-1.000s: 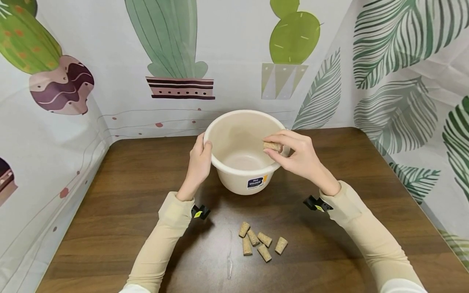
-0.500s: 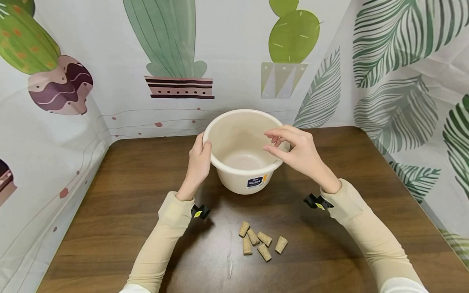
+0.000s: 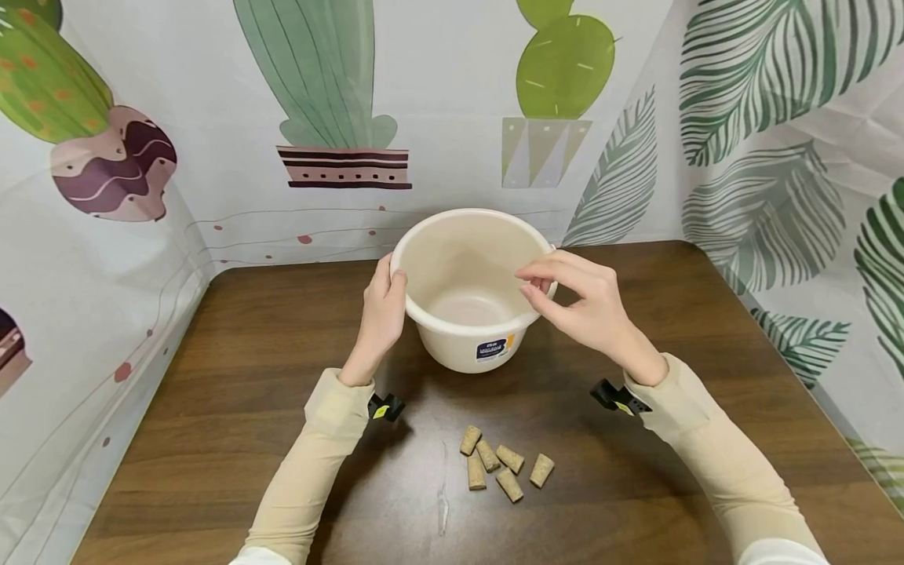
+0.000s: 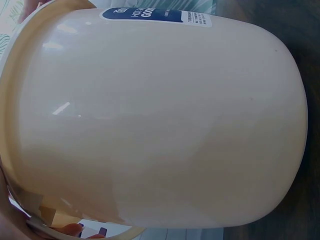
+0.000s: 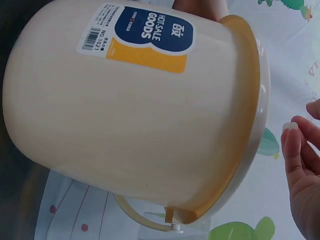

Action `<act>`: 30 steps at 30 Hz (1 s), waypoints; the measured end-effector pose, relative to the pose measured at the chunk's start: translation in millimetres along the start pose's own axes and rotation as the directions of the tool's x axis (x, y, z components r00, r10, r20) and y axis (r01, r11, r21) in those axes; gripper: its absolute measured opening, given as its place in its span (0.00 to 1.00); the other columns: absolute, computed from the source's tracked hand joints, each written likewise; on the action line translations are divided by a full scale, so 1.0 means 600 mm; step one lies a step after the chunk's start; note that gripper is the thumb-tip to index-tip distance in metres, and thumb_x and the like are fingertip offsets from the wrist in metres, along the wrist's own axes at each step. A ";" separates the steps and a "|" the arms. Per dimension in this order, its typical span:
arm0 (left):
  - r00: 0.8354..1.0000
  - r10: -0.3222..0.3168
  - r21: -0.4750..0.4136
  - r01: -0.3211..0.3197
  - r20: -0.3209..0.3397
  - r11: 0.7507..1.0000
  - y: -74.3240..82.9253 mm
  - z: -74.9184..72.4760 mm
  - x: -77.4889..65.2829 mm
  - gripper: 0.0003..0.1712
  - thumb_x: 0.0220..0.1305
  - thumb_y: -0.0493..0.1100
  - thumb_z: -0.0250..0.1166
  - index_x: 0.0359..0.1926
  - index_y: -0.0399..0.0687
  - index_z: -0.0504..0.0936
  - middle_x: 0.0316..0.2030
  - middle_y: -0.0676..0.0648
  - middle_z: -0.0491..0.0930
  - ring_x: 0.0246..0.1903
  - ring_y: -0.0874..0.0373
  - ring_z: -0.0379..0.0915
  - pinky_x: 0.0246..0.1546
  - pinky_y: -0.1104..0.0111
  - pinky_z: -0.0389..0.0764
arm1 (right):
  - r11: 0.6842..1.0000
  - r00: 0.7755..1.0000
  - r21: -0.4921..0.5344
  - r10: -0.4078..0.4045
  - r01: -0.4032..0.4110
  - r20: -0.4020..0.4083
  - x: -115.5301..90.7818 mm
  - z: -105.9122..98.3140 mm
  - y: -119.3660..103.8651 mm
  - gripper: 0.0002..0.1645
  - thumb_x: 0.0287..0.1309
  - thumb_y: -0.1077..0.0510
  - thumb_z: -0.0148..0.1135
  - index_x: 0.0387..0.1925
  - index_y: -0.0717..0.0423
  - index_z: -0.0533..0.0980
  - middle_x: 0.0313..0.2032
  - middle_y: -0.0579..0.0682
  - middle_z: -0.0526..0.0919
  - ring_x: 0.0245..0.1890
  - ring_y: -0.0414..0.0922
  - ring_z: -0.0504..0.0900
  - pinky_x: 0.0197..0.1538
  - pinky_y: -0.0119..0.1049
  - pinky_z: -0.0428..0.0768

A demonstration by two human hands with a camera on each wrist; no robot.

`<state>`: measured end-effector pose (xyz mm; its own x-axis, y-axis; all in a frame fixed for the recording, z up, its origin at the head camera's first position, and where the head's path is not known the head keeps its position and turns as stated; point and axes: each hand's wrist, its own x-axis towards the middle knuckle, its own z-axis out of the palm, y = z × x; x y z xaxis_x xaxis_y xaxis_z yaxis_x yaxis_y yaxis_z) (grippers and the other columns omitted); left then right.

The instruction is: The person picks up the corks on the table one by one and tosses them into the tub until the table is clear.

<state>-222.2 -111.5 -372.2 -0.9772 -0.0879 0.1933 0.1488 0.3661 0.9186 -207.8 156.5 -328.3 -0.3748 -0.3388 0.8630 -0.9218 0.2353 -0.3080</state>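
A cream plastic bucket [image 3: 441, 345] stands on the table with its mouth tipped towards me. My left hand [image 3: 381, 314] grips its rim at the left, thumb on the near side and fingers wrapped behind. Over the right part of the rim hovers my right hand [image 3: 582, 302], thumb and forefinger apart, with nothing between them. The right wrist view shows that hand [image 5: 305, 170] beside the mouth, its fingers loosely bent. Several tapered corks [image 3: 510, 460] lie in a loose group on the near side of the bucket. No cork shows on the visible part of the bucket's inside.
The brown wooden table [image 3: 233, 392] reaches back to a cloth backdrop [image 3: 452, 102] printed with cacti and leaves. A thin shiny streak [image 3: 442, 510] lies left of the corks. The bucket's curved handle [image 5: 131, 215] hangs at its far side.
A second ago my right hand pinched a cork over the bucket; it let go, and the cork is out of sight. The hand has drawn slightly right. My left hand and the bucket stay put.
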 end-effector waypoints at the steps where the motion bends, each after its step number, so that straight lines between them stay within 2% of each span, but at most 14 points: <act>1: 1.000 0.002 0.001 -0.002 0.002 1.000 0.000 0.000 0.000 0.28 0.69 0.47 0.42 0.68 0.48 0.66 0.62 0.43 0.73 0.57 0.49 0.72 0.60 0.54 0.70 | 1.000 1.000 0.008 -0.011 0.011 -0.004 -0.001 0.000 -0.002 0.07 0.51 0.66 0.64 0.34 0.63 0.84 0.27 0.53 0.84 0.27 0.39 0.75 0.35 0.24 0.73; 8: 1.000 0.007 -0.003 -0.007 0.004 1.000 0.000 0.000 0.000 0.27 0.70 0.46 0.42 0.68 0.50 0.66 0.62 0.44 0.73 0.57 0.50 0.71 0.61 0.54 0.70 | 0.996 0.997 0.048 -0.071 0.072 -0.024 -0.010 -0.001 -0.020 0.13 0.60 0.57 0.60 0.30 0.64 0.83 0.27 0.53 0.83 0.26 0.39 0.74 0.32 0.25 0.72; 23: 1.000 -0.003 0.000 0.003 0.003 1.000 0.001 0.000 -0.001 0.27 0.70 0.46 0.42 0.68 0.50 0.66 0.63 0.44 0.72 0.58 0.50 0.71 0.60 0.54 0.70 | 0.990 0.988 0.049 -0.136 0.132 0.069 -0.027 -0.005 -0.041 0.12 0.62 0.58 0.58 0.31 0.61 0.83 0.29 0.52 0.83 0.29 0.39 0.77 0.36 0.24 0.74; 30: 1.000 -0.008 0.003 0.008 0.000 1.000 0.001 0.000 -0.001 0.27 0.69 0.46 0.43 0.68 0.49 0.66 0.63 0.44 0.72 0.57 0.50 0.71 0.60 0.55 0.70 | 0.986 0.981 0.097 -0.144 0.132 0.129 -0.034 -0.005 -0.046 0.10 0.61 0.60 0.59 0.33 0.60 0.84 0.32 0.52 0.85 0.30 0.36 0.77 0.34 0.23 0.73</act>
<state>-221.8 -111.4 -371.7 -0.9783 -0.0910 0.1861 0.1406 0.3679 0.9192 -174.4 159.3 -336.2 -0.2476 -0.4840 0.8393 -0.9685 0.0988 -0.2287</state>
